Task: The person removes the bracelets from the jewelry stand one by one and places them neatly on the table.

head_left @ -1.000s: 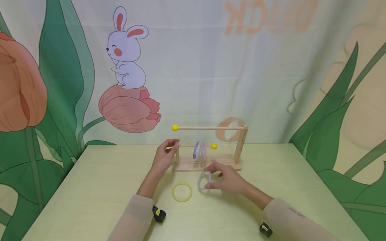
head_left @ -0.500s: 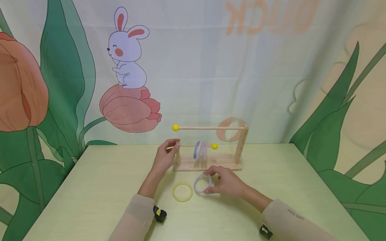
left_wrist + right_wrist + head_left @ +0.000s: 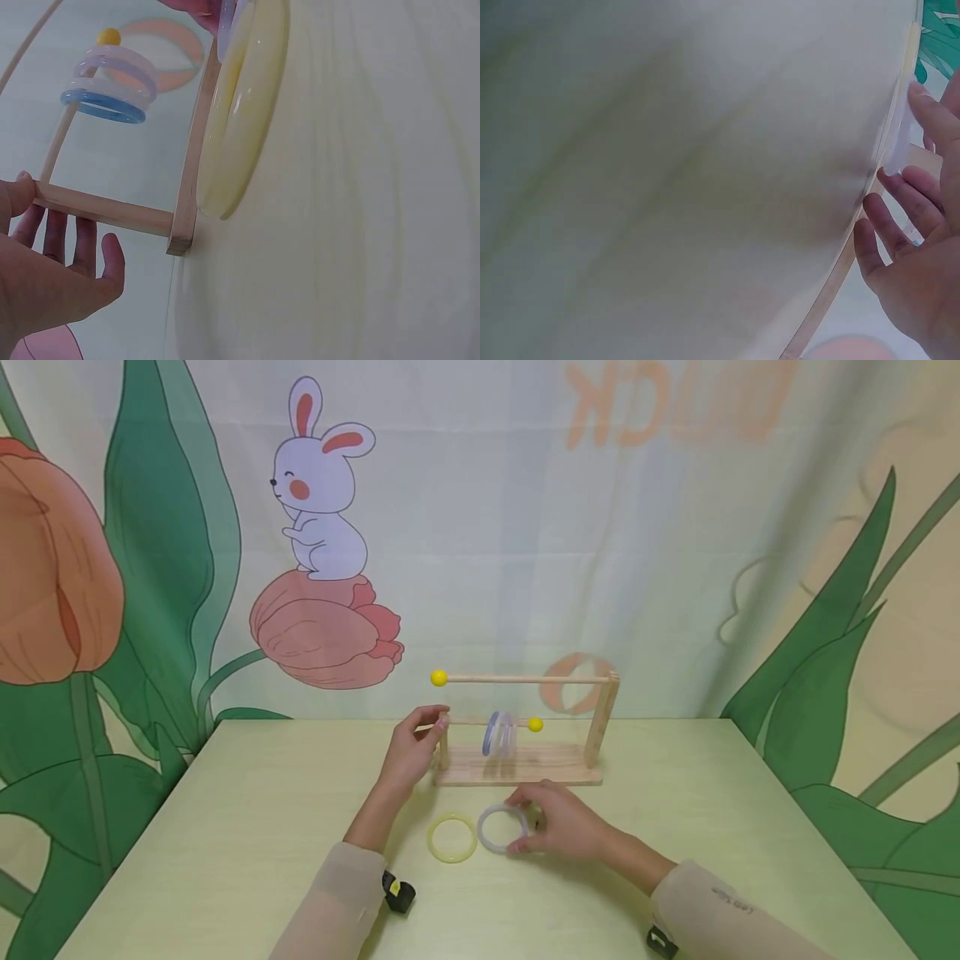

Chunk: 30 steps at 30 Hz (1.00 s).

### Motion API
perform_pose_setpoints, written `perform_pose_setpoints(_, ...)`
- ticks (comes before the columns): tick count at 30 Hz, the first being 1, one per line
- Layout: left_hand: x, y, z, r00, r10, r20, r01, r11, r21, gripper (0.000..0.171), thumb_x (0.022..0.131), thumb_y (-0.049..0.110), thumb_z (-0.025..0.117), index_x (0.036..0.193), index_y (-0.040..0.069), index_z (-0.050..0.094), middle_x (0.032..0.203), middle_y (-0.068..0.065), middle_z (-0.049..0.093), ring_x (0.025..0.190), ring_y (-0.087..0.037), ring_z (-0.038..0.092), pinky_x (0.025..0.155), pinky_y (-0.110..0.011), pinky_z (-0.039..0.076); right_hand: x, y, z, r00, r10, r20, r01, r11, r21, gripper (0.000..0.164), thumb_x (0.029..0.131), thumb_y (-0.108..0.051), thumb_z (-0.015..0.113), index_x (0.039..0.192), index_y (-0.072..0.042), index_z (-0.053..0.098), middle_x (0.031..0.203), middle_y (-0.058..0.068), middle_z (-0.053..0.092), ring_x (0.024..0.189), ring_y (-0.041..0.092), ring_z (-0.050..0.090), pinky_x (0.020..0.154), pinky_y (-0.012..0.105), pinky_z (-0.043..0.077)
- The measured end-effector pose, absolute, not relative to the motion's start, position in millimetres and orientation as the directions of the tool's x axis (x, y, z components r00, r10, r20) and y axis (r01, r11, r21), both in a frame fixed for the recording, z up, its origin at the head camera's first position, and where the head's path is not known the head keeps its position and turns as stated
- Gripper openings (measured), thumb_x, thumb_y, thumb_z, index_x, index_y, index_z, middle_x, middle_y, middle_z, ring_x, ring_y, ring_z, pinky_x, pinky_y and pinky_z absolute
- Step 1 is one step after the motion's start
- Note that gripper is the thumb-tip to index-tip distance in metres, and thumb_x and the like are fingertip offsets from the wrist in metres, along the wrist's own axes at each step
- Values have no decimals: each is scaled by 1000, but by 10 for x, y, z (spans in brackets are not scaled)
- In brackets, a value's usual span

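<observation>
My left hand (image 3: 411, 750) grips the short upright of a wooden stand (image 3: 517, 775), thumb on one side and fingers on the other in the left wrist view. On the stand's lower rod hang a blue ring (image 3: 112, 115) and pale translucent and lilac rings (image 3: 116, 56). In front of the stand, my right hand (image 3: 567, 823) holds a pale lilac ring (image 3: 481, 831) by its right side, between thumb and fingers. That ring lies nearly flat at the table. Just left of it is a yellow ring (image 3: 452, 860), flat on the table.
Above the lower rod, a longer rod (image 3: 517, 679) with a yellow ball (image 3: 438, 677) at its left end runs from the tall right post (image 3: 602, 718). The pale table (image 3: 262, 827) ends at a printed curtain (image 3: 480, 527) behind the stand.
My right hand has lowered the pale lilac ring from a steep tilt to nearly flat, beside the yellow ring, shifting slightly towards me. My left hand keeps its hold on the stand.
</observation>
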State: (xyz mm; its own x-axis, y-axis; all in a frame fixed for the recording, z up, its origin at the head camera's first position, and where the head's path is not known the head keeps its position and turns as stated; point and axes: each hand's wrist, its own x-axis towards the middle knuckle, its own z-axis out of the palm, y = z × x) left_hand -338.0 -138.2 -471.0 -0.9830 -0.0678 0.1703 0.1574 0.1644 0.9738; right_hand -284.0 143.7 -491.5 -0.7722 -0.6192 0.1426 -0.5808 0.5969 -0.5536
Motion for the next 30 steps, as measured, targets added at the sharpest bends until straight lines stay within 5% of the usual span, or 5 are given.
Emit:
perform_pose_setpoints(9,-3370,-1376,-4699,-983,-69,171,158,162,974,34,109,26,63,140,11,66,134,-10,64,123,-31,63,102,-46,51,-2829,1434,-4937,-744,-653,145,-636,625,-452,62,80,-40,95,129,-13,69,127,-2,72,122,22,57,98,45,52)
perform_pose_setpoints(30,-3356,-1374,-4699,-983,-64,174,162,157,974,32,109,27,64,138,14,68,134,-10,64,122,-31,63,102,-46,52,-2845,1444,-4774,-740,-666,95,-629,635,-449,62,86,-39,91,133,-9,66,124,7,71,115,25,62,92,42,54)
